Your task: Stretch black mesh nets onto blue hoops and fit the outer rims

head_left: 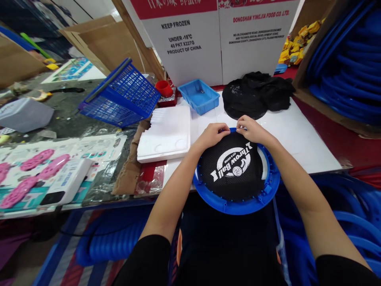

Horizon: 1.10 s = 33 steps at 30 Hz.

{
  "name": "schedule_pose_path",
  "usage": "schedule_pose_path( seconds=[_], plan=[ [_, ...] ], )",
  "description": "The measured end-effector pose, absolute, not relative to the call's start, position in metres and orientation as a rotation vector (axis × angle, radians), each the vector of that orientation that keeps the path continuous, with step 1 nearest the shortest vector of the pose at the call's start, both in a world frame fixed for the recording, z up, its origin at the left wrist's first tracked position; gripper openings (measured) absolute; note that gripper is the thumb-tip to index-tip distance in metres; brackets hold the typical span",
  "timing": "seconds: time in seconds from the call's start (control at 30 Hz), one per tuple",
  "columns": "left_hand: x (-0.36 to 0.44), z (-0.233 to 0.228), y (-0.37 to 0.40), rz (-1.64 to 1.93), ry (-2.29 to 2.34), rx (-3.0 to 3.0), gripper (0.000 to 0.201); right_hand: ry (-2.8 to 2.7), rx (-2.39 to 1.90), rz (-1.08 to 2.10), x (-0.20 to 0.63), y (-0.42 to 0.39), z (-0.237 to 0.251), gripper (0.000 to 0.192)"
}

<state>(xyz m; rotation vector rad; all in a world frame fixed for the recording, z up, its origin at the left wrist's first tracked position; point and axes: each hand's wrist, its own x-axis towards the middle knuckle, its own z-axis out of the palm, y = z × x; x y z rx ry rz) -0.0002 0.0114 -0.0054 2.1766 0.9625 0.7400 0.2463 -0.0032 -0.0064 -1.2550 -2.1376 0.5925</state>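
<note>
A round blue plastic ring [222, 203] lies at the near edge of the white tabletop [300, 139]. Black mesh netting [235, 167] printed with white "Throw Ball" lettering is stretched across it. My left hand [212, 136] presses its fingertips on the far edge of the mesh. My right hand [251, 129] does the same just to the right, so both hands meet at the ring's far rim. Beyond them sits a heap of black mesh pieces [257, 94].
A small blue tray [199, 96] and a red cup [164, 88] stand behind a white foam block [165, 134]. A tilted blue basket [120, 95] is at left, printed cartons [214, 39] at the back, and blue rings [354, 63] fill a box at right.
</note>
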Motion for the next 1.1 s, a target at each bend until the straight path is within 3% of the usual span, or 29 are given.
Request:
schedule_pose_path(
  seconds=[0.3, 0.77, 1.0, 1.1],
  plan=[
    [0.006, -0.008, 0.012, 0.927, 1.003, 2.083, 0.019, -2.207, -1.282, 0.566, 0.248, 0.002, -0.007, 0.009],
    [0.012, -0.015, 0.034, 0.815, 0.968, 1.886, 0.028, -2.202, -1.513, 0.491, 0.237, -0.001, -0.004, 0.013],
    [0.014, -0.017, 0.032, 0.785, 1.033, 2.168, 0.015, -2.228, -1.522, 0.525, 0.237, 0.004, -0.005, 0.012],
    [0.012, -0.014, 0.029, 0.723, 1.002, 2.249, 0.022, -2.213, -1.482, 0.561, 0.241, 0.004, -0.005, 0.012]
  ],
)
